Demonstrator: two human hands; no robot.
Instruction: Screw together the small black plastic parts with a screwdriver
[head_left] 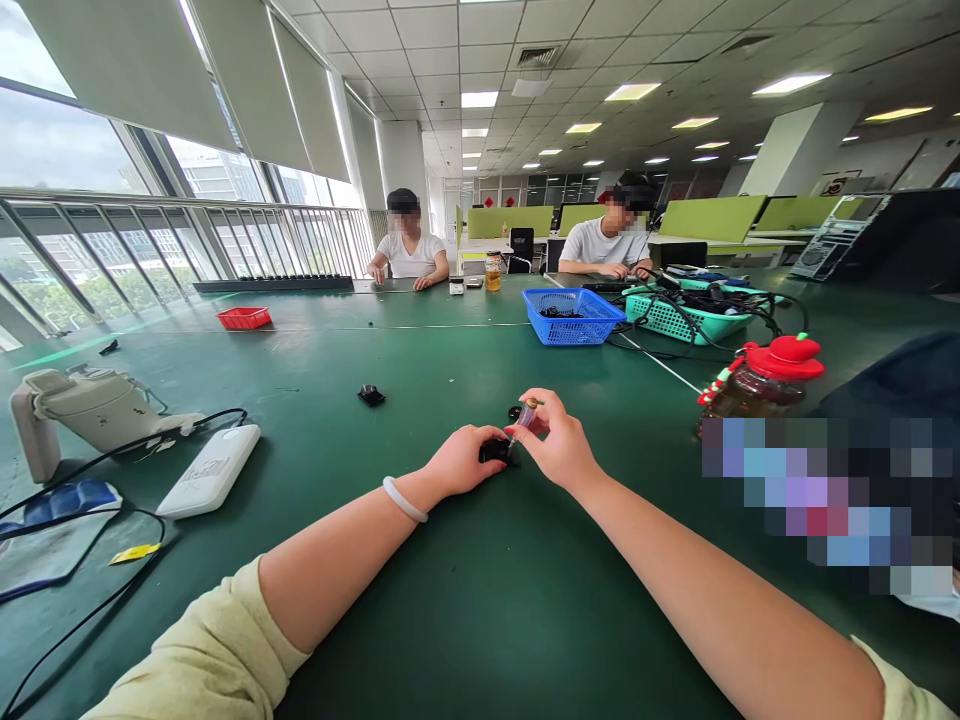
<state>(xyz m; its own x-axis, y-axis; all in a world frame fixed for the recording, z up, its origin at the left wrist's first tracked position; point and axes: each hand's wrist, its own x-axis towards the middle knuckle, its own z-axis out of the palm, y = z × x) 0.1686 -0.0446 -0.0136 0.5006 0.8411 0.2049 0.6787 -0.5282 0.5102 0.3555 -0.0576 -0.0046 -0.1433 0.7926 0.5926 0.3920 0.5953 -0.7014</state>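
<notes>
A small black part (495,453) is held on the green bench (450,610) by the left hand (466,458), whose fingers are closed about it and partly hide it. A screwdriver-like tool (527,412) is pinched near its top between the fingers of the right hand (559,440); it is tilted, its lower end pointed down at the part, though firm contact cannot be made out. Another black piece (370,396) is seen farther left, well apart from both hands.
</notes>
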